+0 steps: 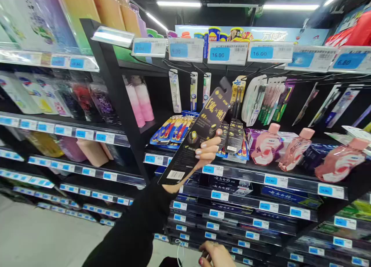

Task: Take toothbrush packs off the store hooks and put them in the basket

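Note:
My left hand (pixel 207 150), in a black sleeve, reaches up from the lower left. Its fingers are wrapped round a long black toothbrush package (pixel 199 128) with gold lettering, held tilted in front of the shelf. The same black packs (pixel 234 137) stand on the shelf just behind it. My right hand (pixel 216 255) shows only partly at the bottom edge. Its fingers curl near a dark object I cannot make out, beside a thin white cord (pixel 182 252).
Dark store shelving with blue price tags (pixel 219 53) fills the view. Toothbrushes hang on pegs (pixel 262 99). Pink mouthwash bottles (pixel 266 145) stand at the right and pink bottles (pixel 140 101) at the left. Pale floor (pixel 34 236) lies at the lower left.

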The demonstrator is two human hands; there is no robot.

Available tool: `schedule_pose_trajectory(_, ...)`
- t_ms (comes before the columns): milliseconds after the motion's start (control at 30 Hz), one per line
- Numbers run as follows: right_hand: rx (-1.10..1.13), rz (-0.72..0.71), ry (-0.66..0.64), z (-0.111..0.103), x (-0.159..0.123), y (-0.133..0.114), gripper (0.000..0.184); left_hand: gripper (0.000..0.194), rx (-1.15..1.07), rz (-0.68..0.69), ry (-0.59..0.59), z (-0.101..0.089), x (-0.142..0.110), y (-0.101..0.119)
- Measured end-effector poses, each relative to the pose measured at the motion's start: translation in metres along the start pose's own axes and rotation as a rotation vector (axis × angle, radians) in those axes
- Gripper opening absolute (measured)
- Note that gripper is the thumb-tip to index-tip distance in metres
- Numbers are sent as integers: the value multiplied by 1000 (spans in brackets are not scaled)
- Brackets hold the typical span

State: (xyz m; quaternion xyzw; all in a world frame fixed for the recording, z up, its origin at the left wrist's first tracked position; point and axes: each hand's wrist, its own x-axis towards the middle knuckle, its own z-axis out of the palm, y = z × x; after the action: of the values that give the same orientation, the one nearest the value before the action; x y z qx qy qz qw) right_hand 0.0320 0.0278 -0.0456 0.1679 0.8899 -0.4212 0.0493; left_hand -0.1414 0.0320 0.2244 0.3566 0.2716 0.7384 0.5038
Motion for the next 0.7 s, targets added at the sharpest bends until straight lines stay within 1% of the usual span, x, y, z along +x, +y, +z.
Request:
schedule_pose_trajectory(67, 91, -75, 59, -6, -4, -7, 26, 3, -392, 31, 9, -8, -18, -23)
schedule_pose_trajectory(100, 166, -110, 92, -9, -7, -11, 23, 8, -562, 56, 15, -10, -27, -34)
schedule_pose_trajectory(133, 258, -144, 125, -14, -9, -17, 24, 13, -673, 88, 24, -11, -34, -45)
schedule_pose_trajectory(200, 483, -237, 165, -23, -13, -29, 34, 17, -787, 160, 35, -13, -46, -65)
schedule_pose_trajectory(267, 735, -353, 204, -32, -16, -43, 42, 12, -794, 202, -8, -14, -55, -82)
schedule_pose_trajectory(333, 929, -423, 233, -39, -19, -55, 46, 21, -730, 175, -76, -16, -62, -95)
schedule_pose_trajectory(367, 983, -406, 229, -42, -21, -61, 46, 26, -685, 137, -98, -18, -65, -99)
schedule_pose_trajectory(400, 1007, -353, 213, -44, -23, -65, 45, 27, -637, 93, -105, -19, -68, -103)
schedule_pose_trajectory(500, 1024, -178, 138, -45, -28, -74, 43, 20, -512, -6, -63, -22, -76, -109)
schedule_pose_trajectory(533, 1046, -160, 121, -45, -29, -75, 43, 19, -480, -22, -48, -24, -77, -111)
schedule_pose_trajectory(600, 1121, -182, 110, -42, -30, -77, 43, 22, -437, -7, -21, -26, -77, -114)
schedule_pose_trajectory(700, 1250, -211, 137, -40, -30, -79, 42, 36, -332, 74, 7, -31, -73, -116)
